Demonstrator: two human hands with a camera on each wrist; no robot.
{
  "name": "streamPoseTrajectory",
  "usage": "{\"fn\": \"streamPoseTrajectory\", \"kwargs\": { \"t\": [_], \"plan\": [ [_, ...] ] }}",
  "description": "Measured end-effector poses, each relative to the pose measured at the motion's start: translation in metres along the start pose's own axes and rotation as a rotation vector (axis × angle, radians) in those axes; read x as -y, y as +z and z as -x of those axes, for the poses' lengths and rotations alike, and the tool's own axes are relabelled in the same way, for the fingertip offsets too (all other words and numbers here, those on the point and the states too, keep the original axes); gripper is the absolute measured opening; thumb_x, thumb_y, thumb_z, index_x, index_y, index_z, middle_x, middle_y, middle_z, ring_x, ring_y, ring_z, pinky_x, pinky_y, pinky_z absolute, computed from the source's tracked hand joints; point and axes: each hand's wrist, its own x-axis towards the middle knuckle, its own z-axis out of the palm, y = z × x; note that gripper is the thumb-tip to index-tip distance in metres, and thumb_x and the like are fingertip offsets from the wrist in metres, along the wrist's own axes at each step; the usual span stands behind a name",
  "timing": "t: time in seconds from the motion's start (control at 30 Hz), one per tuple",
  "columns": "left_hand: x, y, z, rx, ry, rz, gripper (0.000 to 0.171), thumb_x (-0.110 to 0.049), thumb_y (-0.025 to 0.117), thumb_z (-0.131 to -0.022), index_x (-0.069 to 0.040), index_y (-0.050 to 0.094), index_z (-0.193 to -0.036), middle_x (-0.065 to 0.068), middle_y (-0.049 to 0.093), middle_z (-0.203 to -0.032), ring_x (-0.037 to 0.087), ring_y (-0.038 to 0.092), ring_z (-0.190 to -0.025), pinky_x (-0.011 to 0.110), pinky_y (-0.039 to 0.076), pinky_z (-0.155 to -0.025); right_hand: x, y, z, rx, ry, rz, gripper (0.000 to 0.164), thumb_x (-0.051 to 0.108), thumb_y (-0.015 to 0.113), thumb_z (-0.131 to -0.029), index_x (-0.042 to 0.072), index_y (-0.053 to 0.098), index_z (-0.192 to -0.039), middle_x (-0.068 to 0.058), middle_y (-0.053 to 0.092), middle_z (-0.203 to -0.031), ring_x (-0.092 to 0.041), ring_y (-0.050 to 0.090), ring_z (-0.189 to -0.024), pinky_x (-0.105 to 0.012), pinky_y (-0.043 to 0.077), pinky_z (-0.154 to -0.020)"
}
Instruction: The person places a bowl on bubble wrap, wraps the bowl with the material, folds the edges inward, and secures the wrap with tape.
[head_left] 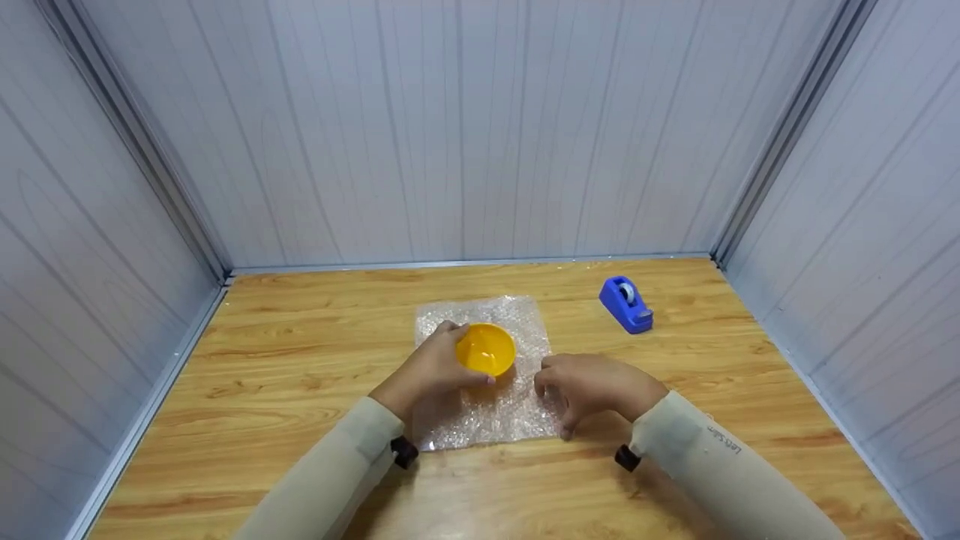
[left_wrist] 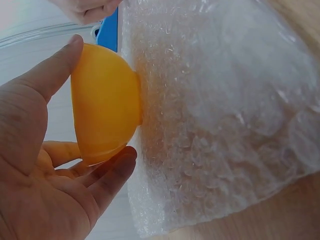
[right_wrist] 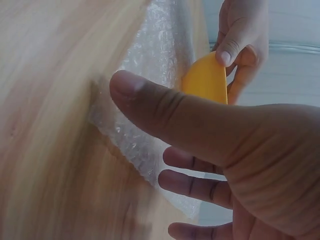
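A yellow bowl (head_left: 487, 349) stands upright on a sheet of bubble wrap (head_left: 517, 416) in the middle of the table. My left hand (head_left: 431, 367) holds the bowl by its left side, the thumb at the near rim and the fingers round the far side. In the left wrist view the base of the bowl (left_wrist: 105, 105) rests against the wrap. My right hand (head_left: 589, 386) is over the right edge of the wrap, thumb and fingers apart with nothing held. Whether its fingertips touch the wrap I cannot tell.
A blue tape dispenser (head_left: 628, 306) with a roll in it stands at the back right on the wooden table (head_left: 300, 360). Pale panel walls (head_left: 465, 135) enclose the table at the back and both sides.
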Motion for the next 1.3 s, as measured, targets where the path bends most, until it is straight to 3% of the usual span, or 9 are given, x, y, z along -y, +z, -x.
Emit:
{"fn": "streamPoseTrajectory", "kwargs": {
  "t": [0.33,0.53,0.7,0.77,0.97,1.3],
  "plan": [
    [0.000,-0.001,0.000,-0.001,-0.003,-0.004,0.114,-0.038,0.106,-0.081,0.002,0.047,-0.170,0.016,0.056,-0.159,0.035,0.065,-0.139,0.051,0.052,-0.127,-0.004,0.003,0.003,0.036,-0.011,-0.053,0.051,0.022,0.109,-0.073,0.022,0.081,-0.115,0.005,0.068,-0.107,-0.007,0.057,-0.091,-0.025,0.057,-0.081],
    [-0.001,-0.001,-0.001,0.006,0.015,-0.037,0.113,-0.037,0.105,-0.082,0.004,0.046,-0.170,0.019,0.055,-0.161,0.038,0.064,-0.141,0.052,0.052,-0.128,-0.005,0.002,0.004,0.045,-0.031,-0.028,0.034,0.029,0.103,-0.085,0.023,0.085,-0.112,0.004,0.070,-0.111,-0.008,0.058,-0.095,-0.028,0.058,-0.088],
    [-0.001,-0.002,0.000,0.014,0.016,-0.039,0.113,-0.036,0.104,-0.083,0.004,0.045,-0.170,0.020,0.053,-0.164,0.038,0.063,-0.143,0.053,0.050,-0.129,-0.006,0.003,0.004,0.029,-0.048,-0.016,0.017,0.010,0.090,-0.095,0.021,0.086,-0.107,0.004,0.071,-0.110,-0.009,0.060,-0.095,-0.031,0.061,-0.091],
    [-0.002,-0.002,0.000,0.013,0.007,-0.028,0.114,-0.036,0.104,-0.083,0.003,0.044,-0.171,0.020,0.052,-0.166,0.038,0.063,-0.144,0.052,0.050,-0.130,-0.006,0.002,0.004,0.011,-0.055,-0.008,0.019,0.003,0.084,-0.097,0.019,0.086,-0.107,0.003,0.073,-0.109,-0.009,0.061,-0.094,-0.032,0.063,-0.092],
    [-0.002,-0.001,-0.001,0.010,-0.010,0.003,0.114,-0.036,0.105,-0.082,0.001,0.044,-0.172,0.017,0.053,-0.165,0.038,0.062,-0.145,0.053,0.049,-0.130,-0.008,-0.006,0.005,-0.053,-0.046,-0.049,0.014,0.005,0.075,-0.106,0.012,0.087,-0.108,-0.002,0.083,-0.106,-0.012,0.072,-0.091,-0.040,0.068,-0.095],
    [0.000,-0.002,0.000,0.020,0.025,-0.042,0.112,-0.038,0.104,-0.084,0.000,0.045,-0.171,0.018,0.055,-0.161,0.038,0.064,-0.140,0.055,0.051,-0.128,-0.002,-0.024,-0.001,-0.222,-0.028,-0.084,0.012,0.021,0.072,-0.113,0.015,0.081,-0.108,-0.001,0.076,-0.106,-0.016,0.068,-0.094,-0.042,0.067,-0.095]
  ]
}}
